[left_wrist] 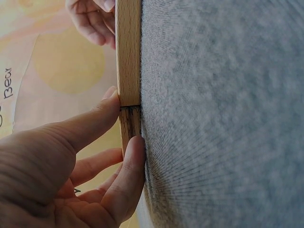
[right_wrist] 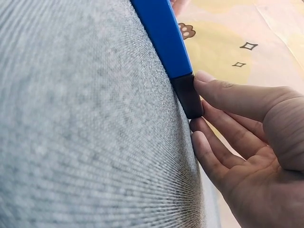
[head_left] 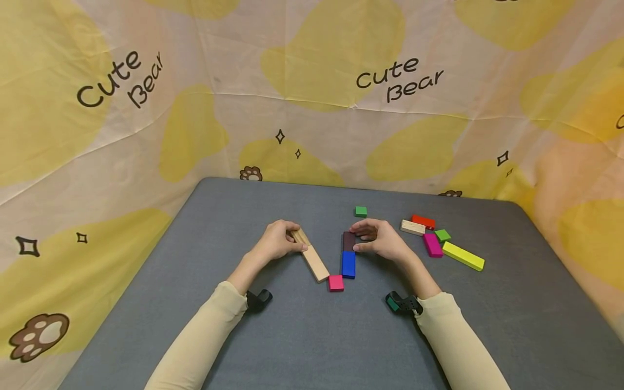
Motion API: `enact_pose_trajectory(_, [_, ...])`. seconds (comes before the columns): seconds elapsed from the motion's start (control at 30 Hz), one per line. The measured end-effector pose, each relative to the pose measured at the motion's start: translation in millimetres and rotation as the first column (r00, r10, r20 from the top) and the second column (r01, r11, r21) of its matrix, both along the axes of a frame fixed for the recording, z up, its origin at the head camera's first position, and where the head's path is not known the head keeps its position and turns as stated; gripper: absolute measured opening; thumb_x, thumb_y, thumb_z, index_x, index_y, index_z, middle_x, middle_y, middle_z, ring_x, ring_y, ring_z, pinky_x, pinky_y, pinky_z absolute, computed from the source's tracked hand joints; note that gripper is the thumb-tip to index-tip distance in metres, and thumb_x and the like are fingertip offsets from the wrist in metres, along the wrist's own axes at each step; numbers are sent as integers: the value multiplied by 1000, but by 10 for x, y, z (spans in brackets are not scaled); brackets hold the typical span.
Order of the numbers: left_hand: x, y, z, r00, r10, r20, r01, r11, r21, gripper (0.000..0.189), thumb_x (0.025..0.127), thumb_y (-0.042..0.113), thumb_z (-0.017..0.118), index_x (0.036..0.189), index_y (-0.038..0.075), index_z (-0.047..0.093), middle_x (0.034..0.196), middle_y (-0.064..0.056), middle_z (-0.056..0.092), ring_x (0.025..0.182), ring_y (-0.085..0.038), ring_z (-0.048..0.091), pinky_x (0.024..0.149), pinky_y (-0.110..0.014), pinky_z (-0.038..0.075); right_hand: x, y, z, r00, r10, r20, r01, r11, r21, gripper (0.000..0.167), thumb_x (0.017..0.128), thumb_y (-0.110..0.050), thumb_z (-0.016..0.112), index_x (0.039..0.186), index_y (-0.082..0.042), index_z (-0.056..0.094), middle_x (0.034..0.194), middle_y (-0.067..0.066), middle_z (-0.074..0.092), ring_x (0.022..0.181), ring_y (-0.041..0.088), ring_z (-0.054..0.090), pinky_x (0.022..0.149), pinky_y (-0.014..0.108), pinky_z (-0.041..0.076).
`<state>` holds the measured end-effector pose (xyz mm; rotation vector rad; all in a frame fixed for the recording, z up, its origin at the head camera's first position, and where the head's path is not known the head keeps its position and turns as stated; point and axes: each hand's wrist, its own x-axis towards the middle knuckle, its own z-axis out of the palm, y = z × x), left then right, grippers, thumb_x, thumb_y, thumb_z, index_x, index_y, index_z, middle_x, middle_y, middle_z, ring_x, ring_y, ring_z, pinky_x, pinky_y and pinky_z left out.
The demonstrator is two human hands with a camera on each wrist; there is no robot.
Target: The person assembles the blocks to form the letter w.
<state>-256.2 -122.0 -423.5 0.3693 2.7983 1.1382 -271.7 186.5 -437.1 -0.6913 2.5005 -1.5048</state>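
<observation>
My left hand (head_left: 276,240) holds a short plain wooden block (head_left: 301,236) between thumb and fingers. End to end with it lies a longer plain wooden block (head_left: 316,264), the thumb resting at their seam in the left wrist view. My right hand (head_left: 382,239) has thumb and fingertips on a dark brown block (head_left: 348,241), at its side and far end. That block lines up with a blue block (right_wrist: 164,38), their ends meeting. A pinkish-red block (head_left: 336,283) sits between the near ends of the wooden and blue rows, which together form a V.
Behind the right hand lies a small green block (head_left: 361,211). Farther right are a red block (head_left: 423,222), a pale wooden block (head_left: 413,227), a magenta block (head_left: 432,245), another green block (head_left: 442,235) and a long yellow block (head_left: 463,256). A printed cloth hangs behind the grey table (head_left: 302,346).
</observation>
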Motion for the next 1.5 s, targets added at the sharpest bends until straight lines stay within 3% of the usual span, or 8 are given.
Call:
enact_pose_trajectory(0.43, [-6, 8, -11, 1000, -3, -1, 3, 1000, 3, 60, 79, 21, 86, 129, -2, 63, 114, -15, 61, 84, -16, 61, 70, -28, 51, -7, 1, -2, 1000, 17, 16, -17, 1000, -22, 46, 79, 2, 82, 121, 5, 63, 119, 19, 65, 109, 36, 61, 96, 48, 45])
enact_pose_trajectory(0.8, [3, 5, -13, 1000, -1, -9, 1, 1000, -6, 60, 78, 21, 87, 129, -2, 63, 115, -16, 61, 84, -16, 61, 71, -29, 51, -11, 7, -12, 1000, 6, 20, -6, 1000, -22, 45, 78, 0, 83, 119, 1, 65, 117, 14, 66, 108, 30, 62, 95, 45, 47])
enact_pose_trajectory(1.0, [1, -2, 4, 1000, -10, -7, 10, 1000, -2, 60, 79, 21, 86, 129, -3, 62, 114, -16, 61, 84, -15, 60, 70, -28, 50, -43, 93, 58, 1000, -7, -7, 6, 996, -94, 43, 82, -4, 81, 121, 4, 65, 120, 20, 65, 109, 35, 62, 90, 43, 50])
enact_pose_trajectory(1.1, [1, -13, 16, 1000, -18, -16, 18, 1000, 1, 60, 80, 20, 86, 129, -4, 62, 114, -16, 62, 84, -16, 61, 68, -28, 51, -117, 172, 135, 996, -83, -20, 79, 986, -147, 40, 84, -7, 80, 120, 4, 66, 119, 23, 64, 108, 34, 63, 85, 35, 53])
enact_pose_trajectory(1.23, [-1, -19, 33, 1000, -15, -24, 15, 1000, 8, 59, 80, 19, 85, 129, -4, 62, 114, -17, 62, 84, -17, 62, 67, -29, 51, -338, 259, 164, 988, -153, -2, 150, 969, -199, 37, 84, -6, 79, 118, 4, 67, 118, 24, 65, 107, 33, 63, 83, 27, 52])
enact_pose_trajectory(1.37, [4, -13, 25, 1000, -10, -2, 10, 1000, 5, 60, 80, 20, 85, 130, -4, 61, 114, -16, 60, 83, -17, 61, 66, -28, 51, -539, 315, 109, 982, -184, 53, 191, 963, -192, 40, 83, -3, 79, 120, 6, 65, 120, 22, 65, 109, 32, 62, 86, 28, 51])
enact_pose_trajectory(1.5, [7, -7, 9, 1000, -11, 3, 11, 1000, 3, 60, 80, 20, 85, 130, -3, 62, 113, -17, 59, 83, -16, 60, 66, -27, 50, -650, 340, 51, 977, -184, 106, 198, 970, -139, 46, 83, -1, 79, 124, 6, 62, 123, 21, 63, 113, 33, 60, 93, 35, 48])
